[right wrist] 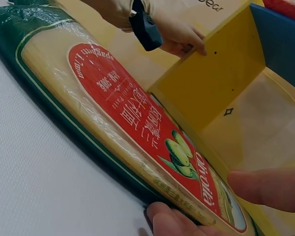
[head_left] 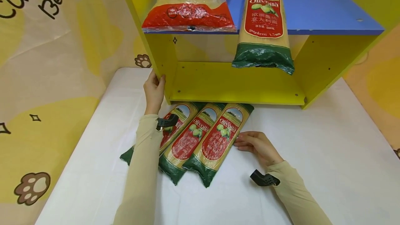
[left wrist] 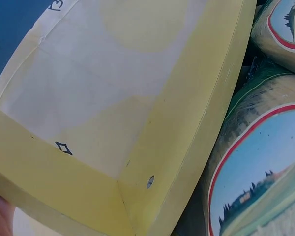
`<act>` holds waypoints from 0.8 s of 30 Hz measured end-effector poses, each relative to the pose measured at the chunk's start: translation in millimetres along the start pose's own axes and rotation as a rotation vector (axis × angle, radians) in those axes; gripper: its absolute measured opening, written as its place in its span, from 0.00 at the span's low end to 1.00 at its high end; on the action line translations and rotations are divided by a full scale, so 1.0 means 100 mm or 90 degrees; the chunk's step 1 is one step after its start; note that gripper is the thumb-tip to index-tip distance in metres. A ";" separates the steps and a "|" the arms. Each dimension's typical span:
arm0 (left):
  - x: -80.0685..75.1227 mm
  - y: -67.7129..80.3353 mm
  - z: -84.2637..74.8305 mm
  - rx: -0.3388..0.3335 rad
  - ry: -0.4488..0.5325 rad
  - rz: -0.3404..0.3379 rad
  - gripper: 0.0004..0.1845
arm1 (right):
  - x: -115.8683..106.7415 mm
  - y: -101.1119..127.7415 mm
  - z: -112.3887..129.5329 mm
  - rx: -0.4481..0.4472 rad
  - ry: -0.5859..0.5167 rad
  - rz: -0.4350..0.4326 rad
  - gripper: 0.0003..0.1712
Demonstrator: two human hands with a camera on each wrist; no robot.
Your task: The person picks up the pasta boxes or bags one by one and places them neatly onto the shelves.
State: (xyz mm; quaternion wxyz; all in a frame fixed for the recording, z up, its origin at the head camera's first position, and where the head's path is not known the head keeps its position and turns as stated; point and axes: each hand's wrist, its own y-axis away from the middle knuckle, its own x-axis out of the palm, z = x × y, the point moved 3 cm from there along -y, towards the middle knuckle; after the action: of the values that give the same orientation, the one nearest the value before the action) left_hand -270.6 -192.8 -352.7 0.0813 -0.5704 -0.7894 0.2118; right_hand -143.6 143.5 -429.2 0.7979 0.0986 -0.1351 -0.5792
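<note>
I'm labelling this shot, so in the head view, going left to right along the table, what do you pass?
Left hand on the shelf's side panel → three spaghetti packs → right hand touching the rightmost pack.

Head view looks down; wrist views close; all share yellow shelf [head_left: 237, 82].

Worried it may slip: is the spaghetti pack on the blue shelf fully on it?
No. The spaghetti pack overhangs the blue shelf front edge.
</note>
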 end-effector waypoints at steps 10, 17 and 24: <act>0.01 -0.01 0.01 -0.029 0.003 0.002 0.17 | 0.09 -0.02 -0.01 0.013 -0.061 0.008 0.23; 0.00 -0.01 0.00 -0.025 0.012 -0.001 0.18 | 0.17 -0.02 -0.02 0.031 -0.112 -0.004 0.22; 0.01 0.06 -0.17 -0.022 0.008 -0.001 0.17 | 0.20 -0.04 -0.01 0.038 -0.160 -0.026 0.25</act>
State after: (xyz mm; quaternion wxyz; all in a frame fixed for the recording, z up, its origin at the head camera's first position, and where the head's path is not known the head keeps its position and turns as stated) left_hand -259.7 -186.1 -339.6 0.0762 -0.5727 -0.7927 0.1946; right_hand -140.9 122.8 -429.8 0.7596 0.0516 -0.2489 -0.5987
